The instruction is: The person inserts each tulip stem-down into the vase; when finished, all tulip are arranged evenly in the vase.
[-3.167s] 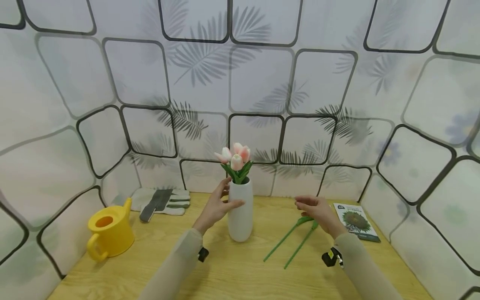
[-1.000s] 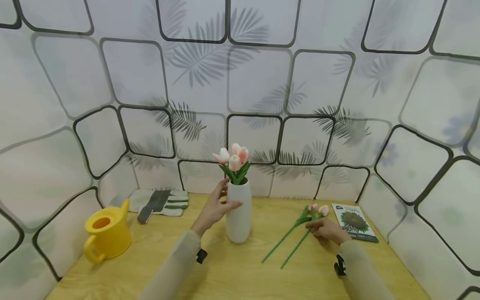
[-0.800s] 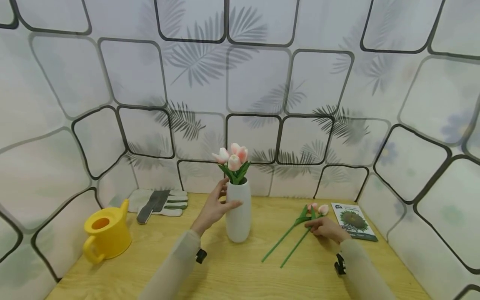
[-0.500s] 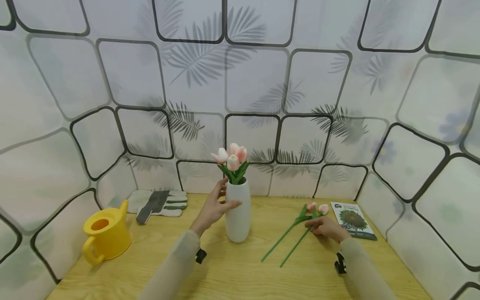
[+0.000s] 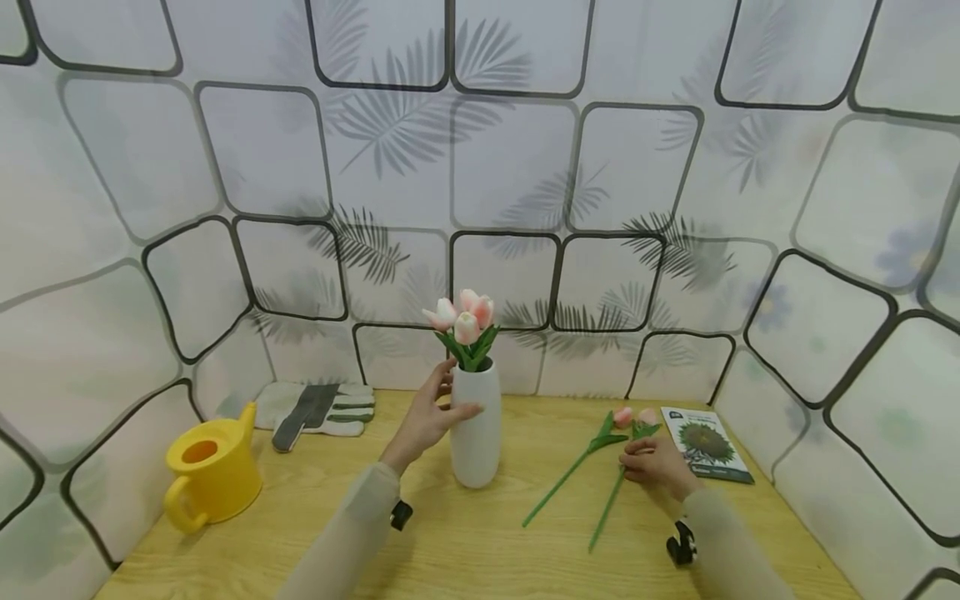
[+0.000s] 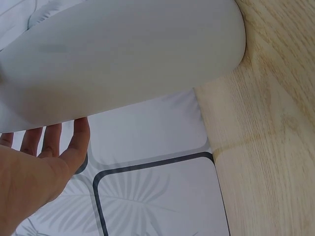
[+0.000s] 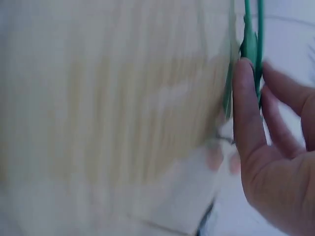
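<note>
A white vase stands upright at mid-table, holding several pale pink tulips with green leaves. My left hand grips the vase's left side, thumb across its front; in the left wrist view, fingertips touch the vase wall. To the right, my right hand pinches a tulip by its green stem near the leaves, the fingers partly covering it. The right wrist view shows thumb and fingers closing on the green stem from both sides. A second tulip lies on the table just left of it.
A yellow watering can stands at the left. Behind it lie grey and white gardening gloves. A seed packet with a flower picture lies beyond my right hand. Patterned cloth walls enclose the wooden table at the back and sides.
My right hand has come down onto a tulip on the table and now shifts it slightly, its stem end swinging right, away from the other tulip. My left hand stays on the vase.
</note>
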`<action>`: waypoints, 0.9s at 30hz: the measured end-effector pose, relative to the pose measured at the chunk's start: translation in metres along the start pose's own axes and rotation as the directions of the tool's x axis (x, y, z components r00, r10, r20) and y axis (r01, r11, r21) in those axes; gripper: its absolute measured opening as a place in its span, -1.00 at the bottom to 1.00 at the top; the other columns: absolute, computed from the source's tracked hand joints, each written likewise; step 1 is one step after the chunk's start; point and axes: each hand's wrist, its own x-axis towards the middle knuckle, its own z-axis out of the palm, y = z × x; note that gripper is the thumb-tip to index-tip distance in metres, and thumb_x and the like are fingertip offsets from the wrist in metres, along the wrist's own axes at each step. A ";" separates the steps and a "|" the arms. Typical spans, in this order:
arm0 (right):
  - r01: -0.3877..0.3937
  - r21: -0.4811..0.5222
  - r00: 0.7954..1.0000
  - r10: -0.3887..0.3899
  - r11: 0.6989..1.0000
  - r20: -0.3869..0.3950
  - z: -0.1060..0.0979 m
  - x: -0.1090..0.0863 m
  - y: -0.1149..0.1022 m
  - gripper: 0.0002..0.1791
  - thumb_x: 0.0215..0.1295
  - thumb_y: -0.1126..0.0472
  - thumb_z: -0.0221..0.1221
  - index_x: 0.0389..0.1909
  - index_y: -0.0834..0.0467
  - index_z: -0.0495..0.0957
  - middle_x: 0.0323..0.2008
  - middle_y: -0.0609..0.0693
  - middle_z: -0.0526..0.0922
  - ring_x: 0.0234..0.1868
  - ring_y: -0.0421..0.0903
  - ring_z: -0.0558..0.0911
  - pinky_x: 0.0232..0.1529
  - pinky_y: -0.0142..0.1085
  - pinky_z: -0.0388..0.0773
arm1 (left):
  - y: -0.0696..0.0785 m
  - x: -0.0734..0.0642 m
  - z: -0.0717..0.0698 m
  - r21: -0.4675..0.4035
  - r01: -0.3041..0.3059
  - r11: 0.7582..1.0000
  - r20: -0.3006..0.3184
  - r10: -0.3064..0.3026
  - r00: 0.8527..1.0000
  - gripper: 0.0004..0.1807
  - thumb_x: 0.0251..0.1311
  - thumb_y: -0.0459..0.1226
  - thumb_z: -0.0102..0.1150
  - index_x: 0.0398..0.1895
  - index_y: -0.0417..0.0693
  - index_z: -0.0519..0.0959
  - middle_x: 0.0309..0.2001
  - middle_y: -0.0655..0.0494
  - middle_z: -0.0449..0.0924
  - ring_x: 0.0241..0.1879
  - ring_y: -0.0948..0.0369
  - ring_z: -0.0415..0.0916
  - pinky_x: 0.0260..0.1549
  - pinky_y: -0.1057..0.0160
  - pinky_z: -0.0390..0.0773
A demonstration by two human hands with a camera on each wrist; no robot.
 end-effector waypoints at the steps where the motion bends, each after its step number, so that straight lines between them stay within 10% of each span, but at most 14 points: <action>1: -0.014 -0.029 0.999 0.012 0.999 -0.043 0.002 0.000 0.000 -0.53 0.26 0.27 0.29 0.04 0.55 0.48 -0.19 0.23 0.69 -0.23 -0.03 0.72 -0.11 -0.13 0.67 | 0.000 0.000 0.000 0.003 -0.001 1.000 0.000 0.001 1.000 -0.02 0.06 -0.02 0.46 0.51 0.21 0.11 0.26 -0.03 0.32 0.29 -0.03 0.35 0.16 -0.15 0.47; 5: -0.066 -0.119 0.981 0.042 0.991 -0.191 0.005 -0.001 -0.003 -0.51 0.26 0.19 0.30 0.07 0.47 0.51 -0.03 0.33 0.63 -0.07 0.06 0.64 0.02 -0.13 0.56 | -0.001 0.000 0.000 0.018 -0.001 1.000 -0.004 0.001 1.000 -0.01 0.05 0.03 0.45 0.52 0.21 0.11 0.26 -0.02 0.33 0.29 -0.02 0.36 0.12 -0.14 0.50; 8: -0.083 0.098 0.976 0.100 0.992 -0.191 0.008 -0.003 -0.008 -0.38 0.31 0.25 0.26 0.23 0.54 0.30 -0.12 0.30 0.63 -0.15 -0.05 0.69 -0.07 -0.21 0.63 | -0.002 0.000 0.000 0.018 0.002 1.000 -0.005 -0.002 1.000 0.00 0.04 0.05 0.45 0.52 0.24 0.11 0.25 0.00 0.33 0.29 0.00 0.36 0.11 -0.13 0.51; 12: -0.075 0.512 0.984 0.147 0.856 -0.102 0.011 -0.008 -0.018 -0.19 0.37 0.37 0.16 0.46 0.48 -0.09 -0.30 -0.05 0.67 -0.29 -0.23 0.72 -0.15 -0.36 0.67 | -0.001 0.001 0.000 0.012 0.011 1.000 -0.001 -0.011 1.000 0.00 0.02 0.05 0.46 0.51 0.26 0.11 0.24 0.02 0.33 0.28 0.01 0.37 0.12 -0.12 0.50; 15: -0.052 0.632 0.993 0.108 0.773 -0.050 0.012 -0.011 -0.029 -0.17 0.43 0.38 0.08 0.50 0.42 -0.23 -0.33 -0.14 0.69 -0.23 -0.27 0.72 -0.03 -0.40 0.63 | -0.001 0.001 0.000 0.006 0.005 1.000 -0.002 -0.005 1.000 0.00 0.03 0.03 0.46 0.51 0.24 0.11 0.24 0.01 0.33 0.28 0.00 0.37 0.13 -0.12 0.51; 23: 0.000 0.724 0.995 0.073 0.689 -0.070 0.009 -0.017 -0.056 -0.79 0.43 0.31 0.11 0.02 0.13 0.56 -0.27 -0.14 0.71 -0.14 -0.25 0.71 0.12 -0.32 0.57 | -0.001 0.000 0.000 -0.010 -0.003 1.000 0.002 0.003 1.000 -0.04 0.06 -0.05 0.46 0.51 0.20 0.13 0.24 -0.04 0.33 0.28 -0.02 0.37 0.16 -0.15 0.47; 27: 0.040 0.772 0.990 0.077 0.635 -0.114 0.007 -0.015 -0.073 -0.81 0.42 0.30 0.12 0.00 0.12 0.47 -0.26 -0.14 0.70 -0.15 -0.25 0.70 0.10 -0.34 0.58 | 0.000 0.000 0.000 -0.014 0.007 1.000 -0.004 -0.007 1.000 -0.04 0.09 -0.11 0.45 0.52 0.18 0.11 0.26 -0.05 0.32 0.29 -0.04 0.35 0.13 -0.16 0.49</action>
